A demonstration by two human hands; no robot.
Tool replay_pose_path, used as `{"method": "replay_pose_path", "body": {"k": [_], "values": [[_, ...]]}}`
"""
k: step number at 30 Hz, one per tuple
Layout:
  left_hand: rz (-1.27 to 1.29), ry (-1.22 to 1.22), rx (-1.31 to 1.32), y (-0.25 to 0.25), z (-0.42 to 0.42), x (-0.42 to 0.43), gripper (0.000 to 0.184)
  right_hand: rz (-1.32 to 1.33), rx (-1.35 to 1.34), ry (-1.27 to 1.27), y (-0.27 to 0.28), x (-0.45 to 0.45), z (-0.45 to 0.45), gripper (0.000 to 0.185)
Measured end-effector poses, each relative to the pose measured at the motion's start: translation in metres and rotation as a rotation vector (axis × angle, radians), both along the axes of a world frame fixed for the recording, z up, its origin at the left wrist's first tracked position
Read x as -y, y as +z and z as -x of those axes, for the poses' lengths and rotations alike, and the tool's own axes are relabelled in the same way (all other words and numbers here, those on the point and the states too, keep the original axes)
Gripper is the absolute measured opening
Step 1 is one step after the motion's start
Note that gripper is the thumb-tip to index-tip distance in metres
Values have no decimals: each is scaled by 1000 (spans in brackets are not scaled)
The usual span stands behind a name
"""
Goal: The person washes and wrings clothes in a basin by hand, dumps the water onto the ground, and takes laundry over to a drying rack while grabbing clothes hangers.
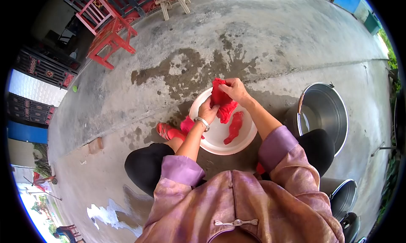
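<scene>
A wet-looking red cloth [221,98] is held up over a white basin [207,143] on the ground between my feet. My left hand [208,111], with a bracelet at the wrist, grips the lower left side of the cloth. At its upper right edge, my right hand [235,90] pinches the fabric. The cloth hangs in folds over the basin's far side. A second red cloth piece [234,128], twisted long and narrow, lies inside the basin on the right. Pink fabric [187,124] shows just outside the basin's left rim, near my red sandal [165,131].
A large metal bucket [323,112] stands at my right, with another bucket [343,198] nearer my body. Wet patches [182,72] darken the concrete ahead. Farther off are a red chair [111,36] and a small wooden stool [171,1]. A brick [96,146] lies at left.
</scene>
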State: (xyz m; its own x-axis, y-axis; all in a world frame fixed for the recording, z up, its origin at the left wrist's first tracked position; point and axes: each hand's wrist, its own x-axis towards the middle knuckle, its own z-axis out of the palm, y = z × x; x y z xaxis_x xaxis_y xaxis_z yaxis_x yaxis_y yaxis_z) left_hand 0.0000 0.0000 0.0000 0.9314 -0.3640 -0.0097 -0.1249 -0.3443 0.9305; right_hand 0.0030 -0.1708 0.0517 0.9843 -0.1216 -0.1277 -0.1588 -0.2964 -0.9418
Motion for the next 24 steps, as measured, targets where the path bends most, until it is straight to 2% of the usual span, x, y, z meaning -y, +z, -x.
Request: {"method": "replay_pose_path", "body": {"k": [2, 5, 6, 10, 12, 14, 17, 18, 21, 22, 24], "values": [[-32, 0, -35, -6, -7, -15, 29, 45, 10, 13, -5, -1, -1, 22], [-333, 60, -5, 38, 7, -6, 19, -125, 14, -27, -29, 15, -2, 20], [-312, 75, -42, 40, 8, -11, 18, -197, 13, -48, -22, 10, 4, 21], [29, 66, -253, 11, 7, -21, 24, -235, 7, -65, -42, 14, 0, 25], [-7, 130, -278, 8, 9, -24, 22, -256, -55, -52, -44, 15, 0, 28], [-11, 185, -295, -2, 10, -27, 25, -449, -143, -70, -23, 10, 10, 28], [-155, 239, -138, -8, 10, -27, 26, -662, -247, -123, 9, -9, 22, 27], [-172, 212, -170, -9, 5, -27, 43, -721, -277, -144, 13, -14, 23, 26], [-117, 169, 101, -9, 13, -21, 70, -1095, -254, -93, 3, -24, 19, 24], [-59, 109, 39, -8, 17, -19, 93, -1206, -229, -72, 0, -26, 18, 20], [-124, 129, 245, -1, 30, -9, 101, -1256, -205, -122, -2, -32, 15, 19]]}}
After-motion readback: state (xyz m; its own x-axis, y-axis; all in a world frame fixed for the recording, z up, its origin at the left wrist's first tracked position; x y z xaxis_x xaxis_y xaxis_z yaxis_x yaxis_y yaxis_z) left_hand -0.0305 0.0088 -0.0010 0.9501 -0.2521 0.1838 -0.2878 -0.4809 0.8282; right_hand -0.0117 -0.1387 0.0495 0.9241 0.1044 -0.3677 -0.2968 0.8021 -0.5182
